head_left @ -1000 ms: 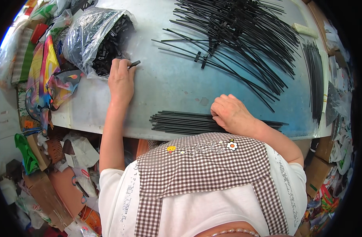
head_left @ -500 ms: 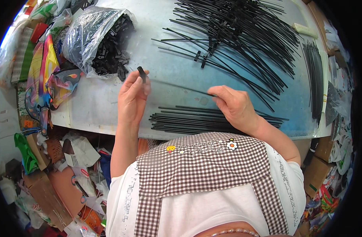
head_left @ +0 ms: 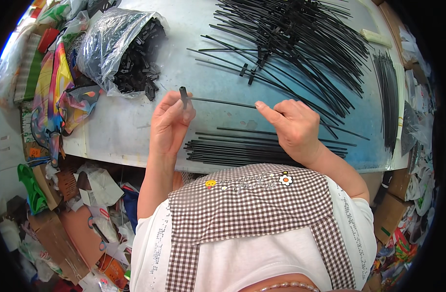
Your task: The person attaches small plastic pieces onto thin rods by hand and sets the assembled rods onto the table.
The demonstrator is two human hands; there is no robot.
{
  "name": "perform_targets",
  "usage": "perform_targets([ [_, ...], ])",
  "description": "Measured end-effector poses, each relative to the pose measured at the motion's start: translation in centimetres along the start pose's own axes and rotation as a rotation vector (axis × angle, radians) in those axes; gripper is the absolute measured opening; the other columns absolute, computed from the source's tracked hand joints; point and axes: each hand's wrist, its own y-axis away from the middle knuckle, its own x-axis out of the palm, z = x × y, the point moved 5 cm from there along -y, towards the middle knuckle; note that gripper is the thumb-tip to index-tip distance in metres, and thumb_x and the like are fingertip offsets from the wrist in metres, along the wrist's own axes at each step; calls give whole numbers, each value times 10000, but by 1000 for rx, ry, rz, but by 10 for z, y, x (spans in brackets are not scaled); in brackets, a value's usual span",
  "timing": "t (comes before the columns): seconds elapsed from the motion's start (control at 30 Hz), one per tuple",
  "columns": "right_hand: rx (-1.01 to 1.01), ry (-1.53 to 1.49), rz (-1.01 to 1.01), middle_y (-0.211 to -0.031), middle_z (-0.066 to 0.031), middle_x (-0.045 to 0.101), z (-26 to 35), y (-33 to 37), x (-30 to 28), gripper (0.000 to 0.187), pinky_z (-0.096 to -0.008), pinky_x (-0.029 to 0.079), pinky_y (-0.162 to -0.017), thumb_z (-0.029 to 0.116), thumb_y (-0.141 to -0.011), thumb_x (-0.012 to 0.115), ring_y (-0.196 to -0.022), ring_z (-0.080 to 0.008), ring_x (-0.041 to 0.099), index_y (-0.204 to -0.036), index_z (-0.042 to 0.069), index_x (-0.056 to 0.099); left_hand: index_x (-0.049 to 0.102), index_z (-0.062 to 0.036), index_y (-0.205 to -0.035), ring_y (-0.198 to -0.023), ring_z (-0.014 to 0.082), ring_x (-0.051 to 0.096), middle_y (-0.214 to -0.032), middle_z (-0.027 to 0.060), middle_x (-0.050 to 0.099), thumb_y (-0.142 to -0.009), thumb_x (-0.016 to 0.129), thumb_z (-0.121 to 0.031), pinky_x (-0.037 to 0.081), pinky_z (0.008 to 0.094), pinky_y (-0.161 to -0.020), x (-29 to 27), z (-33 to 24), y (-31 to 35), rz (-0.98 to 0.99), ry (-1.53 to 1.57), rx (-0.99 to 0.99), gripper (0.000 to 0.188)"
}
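Note:
Pinched upright between the thumb and fingers of my left hand [head_left: 170,124] is a small black plastic connector [head_left: 183,95]. My right hand [head_left: 297,129] grips a thin black rod [head_left: 223,101] between thumb and curled fingers. The rod's left end meets the side of the connector; how deep it sits I cannot tell. Its other end runs out past my right hand. Below my hands lies a row of loose black rods [head_left: 232,151] along the table's near edge. Farther off is a big heap of rods with connectors on them [head_left: 291,41].
At the far left a clear plastic bag [head_left: 103,46] spills black connectors [head_left: 135,73] onto the pale table [head_left: 116,131]. Another bundle of thin rods [head_left: 386,100] lies along the right edge, near a whitish block [head_left: 376,37]. Colourful fabric [head_left: 62,95] hangs over the left side.
My left hand has shifted right with the connector. My right hand has moved slightly right, and the rod now appears straight and sharp against the connector.

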Motion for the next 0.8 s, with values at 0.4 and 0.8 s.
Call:
perform_targets([
  [0.4,315,-485,215,-770,-100,682,6,-9,19,157,-320,511,-551,-10,-865,678,-661,-254,688,-1015,35,694,625,-10,-1086,-788,144,585,-936,75,631,-932,653,-66,471,280,-719,49,42,17,15,-229,-172,166],
  [0.8,41,86,409,-897,-73,603,-18,6,22,252,-384,438,-768,67,-755,777,-863,-281,575,-942,63,608,613,8,-1051,-771,230,606,-933,117,618,-897,674,-67,501,345,-726,-46,-68,12,-737,-1686,430,181],
])
